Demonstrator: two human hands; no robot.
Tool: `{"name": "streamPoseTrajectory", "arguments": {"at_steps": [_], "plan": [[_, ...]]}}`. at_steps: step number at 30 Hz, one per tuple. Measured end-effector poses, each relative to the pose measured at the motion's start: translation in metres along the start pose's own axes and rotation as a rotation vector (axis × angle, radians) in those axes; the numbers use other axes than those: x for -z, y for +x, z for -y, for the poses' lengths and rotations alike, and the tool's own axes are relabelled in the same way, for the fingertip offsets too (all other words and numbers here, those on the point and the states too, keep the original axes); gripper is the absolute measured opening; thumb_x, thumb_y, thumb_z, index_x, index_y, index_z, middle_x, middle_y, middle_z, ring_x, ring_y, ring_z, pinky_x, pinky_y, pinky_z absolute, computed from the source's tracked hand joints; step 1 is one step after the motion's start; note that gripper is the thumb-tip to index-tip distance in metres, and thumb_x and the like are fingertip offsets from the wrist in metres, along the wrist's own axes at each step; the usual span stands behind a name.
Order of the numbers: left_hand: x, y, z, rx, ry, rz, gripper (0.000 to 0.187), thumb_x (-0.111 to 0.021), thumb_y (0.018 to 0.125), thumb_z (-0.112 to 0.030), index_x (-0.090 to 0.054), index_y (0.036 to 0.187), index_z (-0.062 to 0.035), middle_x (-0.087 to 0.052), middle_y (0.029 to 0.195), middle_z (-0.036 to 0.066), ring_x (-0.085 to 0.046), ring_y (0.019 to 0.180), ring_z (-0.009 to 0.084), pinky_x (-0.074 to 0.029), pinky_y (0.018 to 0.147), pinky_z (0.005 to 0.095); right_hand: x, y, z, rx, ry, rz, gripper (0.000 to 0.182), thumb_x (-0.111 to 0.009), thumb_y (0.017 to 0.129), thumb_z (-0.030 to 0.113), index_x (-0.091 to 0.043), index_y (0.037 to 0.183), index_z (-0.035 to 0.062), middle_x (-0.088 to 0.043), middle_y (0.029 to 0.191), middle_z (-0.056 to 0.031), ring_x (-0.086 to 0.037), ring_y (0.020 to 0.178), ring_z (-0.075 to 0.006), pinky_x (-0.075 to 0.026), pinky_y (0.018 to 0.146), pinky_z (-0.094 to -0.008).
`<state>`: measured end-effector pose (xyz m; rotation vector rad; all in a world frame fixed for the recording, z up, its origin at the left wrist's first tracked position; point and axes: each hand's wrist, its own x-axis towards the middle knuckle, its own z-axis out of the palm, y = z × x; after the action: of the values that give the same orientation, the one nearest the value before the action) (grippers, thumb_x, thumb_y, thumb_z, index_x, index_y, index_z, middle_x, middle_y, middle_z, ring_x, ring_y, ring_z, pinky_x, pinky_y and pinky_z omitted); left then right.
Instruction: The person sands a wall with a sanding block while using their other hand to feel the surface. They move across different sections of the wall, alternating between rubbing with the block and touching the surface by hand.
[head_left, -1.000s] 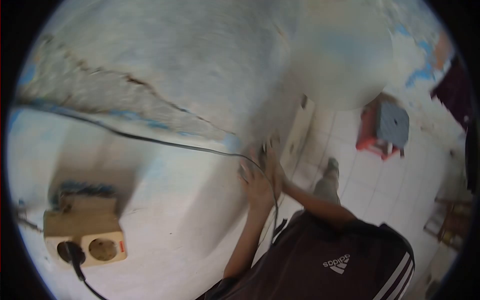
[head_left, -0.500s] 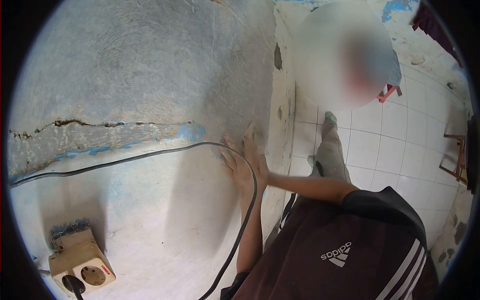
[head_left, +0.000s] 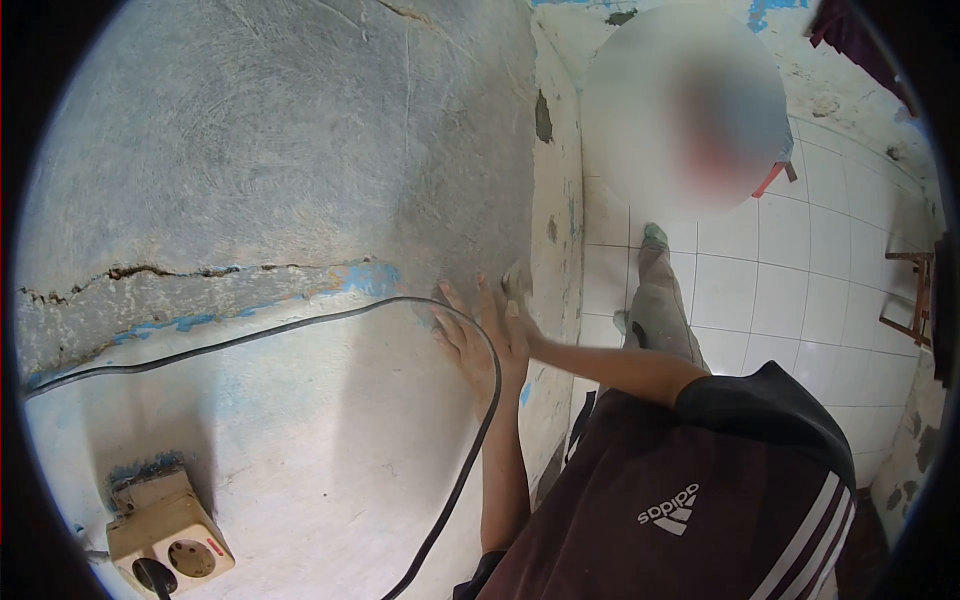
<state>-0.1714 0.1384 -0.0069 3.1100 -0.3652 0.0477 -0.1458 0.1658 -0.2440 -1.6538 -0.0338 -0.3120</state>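
My left hand lies against the wall with its fingers spread, just below the grey rough patch. A black cable passes in front of it. Directly to its right, my right hand is pressed close to the wall near the corner edge, its fingers together around a small pale thing that is too blurred to name. The two hands touch or overlap. A horizontal crack and flaking blue paint are left of the hands.
A double socket with a black plug sits on the wall at lower left. White floor tiles lie at the right, with a wooden frame at the far side. A blurred disc covers the upper right.
The view has shifted slightly, so the crack and socket appear lower. My right hand has moved slightly down against my left hand, which stays on the wall.
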Motion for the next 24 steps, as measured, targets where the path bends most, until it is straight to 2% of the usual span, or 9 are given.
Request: {"name": "streamPoseTrajectory", "arguments": {"at_steps": [3, 5, 6, 8, 10, 14, 16, 21, 24], "plan": [[0.005, 0.0, -0.004, 0.023, -0.047, 0.012, 0.055, -0.04, 0.1, -0.042, -0.035, 0.15, -0.0205, -0.009, 0.16, 0.02, -0.007, 0.144, 0.0499, -0.007, 0.114, 0.0626, 0.035, 0.069, -0.005, -0.229, -0.229, 0.042, 0.083, -0.059, 0.091, 0.033, -0.013, 0.148, -0.0059, -0.008, 0.153, -0.0339, -0.008, 0.139, -0.0567, -0.012, 0.113, -0.0618], [0.007, 0.0, -0.006, 0.03, -0.051, 0.021, 0.055, -0.04, 0.1, -0.041, -0.036, 0.15, -0.0204, -0.008, 0.16, 0.02, -0.005, 0.145, 0.0492, -0.006, 0.113, 0.063, 0.062, 0.102, 0.022, -0.572, 0.354, -0.229, 0.071, -0.056, 0.09, 0.026, -0.023, 0.145, -0.0061, -0.017, 0.151, -0.033, -0.012, 0.138, -0.0556, -0.014, 0.113, -0.061], [0.007, 0.001, -0.007, 0.032, -0.056, 0.032, 0.054, -0.04, 0.1, -0.041, -0.037, 0.15, -0.0202, -0.008, 0.16, 0.021, -0.003, 0.145, 0.0485, -0.005, 0.113, 0.0635, 0.051, 0.096, 0.009, -0.569, 0.356, -0.231, 0.071, -0.056, 0.09, 0.026, -0.023, 0.145, -0.0061, -0.017, 0.151, -0.033, -0.012, 0.138, -0.0556, -0.014, 0.113, -0.061], [0.004, 0.003, -0.007, 0.024, -0.037, 0.029, 0.054, -0.041, 0.099, -0.041, -0.038, 0.149, -0.0199, -0.007, 0.16, 0.021, -0.001, 0.146, 0.0476, -0.004, 0.112, 0.0653, 0.024, 0.068, -0.013, -0.133, -0.263, -0.176, 0.065, -0.054, 0.089, 0.024, -0.03, 0.142, -0.0046, -0.025, 0.147, -0.0324, -0.017, 0.137, -0.0545, -0.015, 0.113, -0.06], [0.0, 0.008, -0.013, 0.018, -0.021, 0.028, 0.054, -0.042, 0.099, -0.041, -0.039, 0.149, -0.0196, -0.006, 0.16, 0.021, 0.002, 0.146, 0.0467, -0.002, 0.111, 0.0672, 0.005, 0.02, -0.009, -0.032, -0.422, -0.008, 0.065, -0.054, 0.089, 0.022, -0.029, 0.143, -0.0039, -0.025, 0.146, -0.0326, -0.019, 0.136, -0.0537, -0.017, 0.113, -0.0593], [-0.007, 0.016, -0.014, -0.022, 0.077, 0.036, 0.056, -0.043, 0.099, -0.042, -0.038, 0.149, -0.0178, -0.007, 0.159, 0.024, -0.003, 0.145, 0.0497, -0.007, 0.108, 0.0719, -0.002, -0.011, -0.001, -0.059, -0.162, -0.006, 0.067, -0.054, 0.088, 0.022, -0.027, 0.144, -0.003, -0.02, 0.149, -0.0307, -0.024, 0.134, -0.0539, -0.023, 0.11, -0.0611], [-0.008, 0.017, -0.013, -0.039, 0.033, 0.021, 0.056, -0.042, 0.099, -0.042, -0.038, 0.149, -0.0178, -0.005, 0.159, 0.024, -0.001, 0.145, 0.0496, -0.006, 0.108, 0.072, 0.015, 0.032, -0.018, -0.127, -0.608, 0.156, 0.069, -0.056, 0.086, 0.021, -0.027, 0.144, -0.0033, -0.02, 0.149, -0.0292, -0.027, 0.131, -0.0546, -0.028, 0.108, -0.06], [-0.004, 0.018, -0.017, -0.014, 0.001, 0.035, 0.054, -0.041, 0.1, -0.041, -0.04, 0.148, -0.0168, -0.008, 0.159, 0.025, 0.001, 0.144, 0.0506, -0.007, 0.108, 0.0719, 0.069, 0.1, -0.013, -0.322, -0.221, 0.011, 0.067, -0.056, 0.087, 0.019, -0.029, 0.143, -0.0042, -0.022, 0.146, -0.0355, -0.028, 0.13, -0.0556, -0.03, 0.109, -0.0556], [-0.005, 0.021, -0.021, -0.014, 0.023, 0.03, 0.056, -0.046, 0.097, -0.042, -0.041, 0.147, -0.0169, -0.009, 0.158, 0.025, -0.001, 0.144, 0.051, -0.008, 0.108, 0.0722, 0.035, 0.058, -0.018, -0.144, -0.499, 0.083, 0.066, -0.054, 0.089, 0.022, -0.028, 0.145, -0.0025, -0.017, 0.148, -0.0365, -0.025, 0.135, -0.0524, -0.027, 0.111, -0.0555]]}}
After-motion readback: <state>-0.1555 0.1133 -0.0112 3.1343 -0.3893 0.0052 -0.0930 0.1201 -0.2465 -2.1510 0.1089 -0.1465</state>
